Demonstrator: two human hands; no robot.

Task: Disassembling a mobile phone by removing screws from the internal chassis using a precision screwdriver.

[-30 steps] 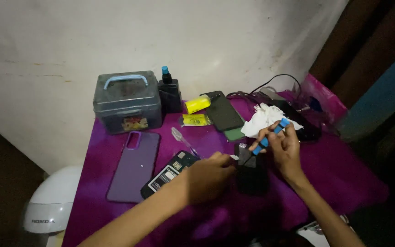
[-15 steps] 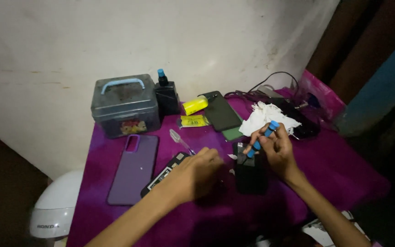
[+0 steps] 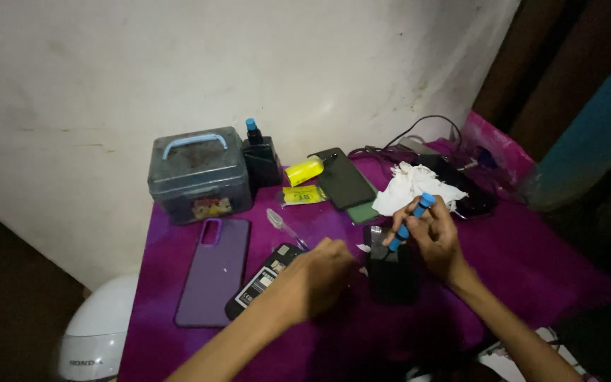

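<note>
Two hands work over a dark opened phone (image 3: 392, 272) on a desk (image 3: 532, 262) draped in purple cloth.

The right hand (image 3: 434, 237) pinches a blue-handled screwdriver (image 3: 409, 222) between its fingertips, the tool slanting down so that its tip meets the upper end of the phone, which lies flat near the middle of the desk. The left hand (image 3: 317, 278) rests curled just beside the phone's left edge; whether it grips anything cannot be told. A black battery (image 3: 263, 288) lies under that wrist, with a purple phone case (image 3: 214, 270) further left. Behind them stand a grey box with a pale blue handle (image 3: 198, 173), a dark bottle with a blue cap (image 3: 260, 158), a yellow tube (image 3: 305, 170) and a green phone case (image 3: 348, 182). Crumpled white tissue (image 3: 411, 185) sits just behind the right hand.
</note>
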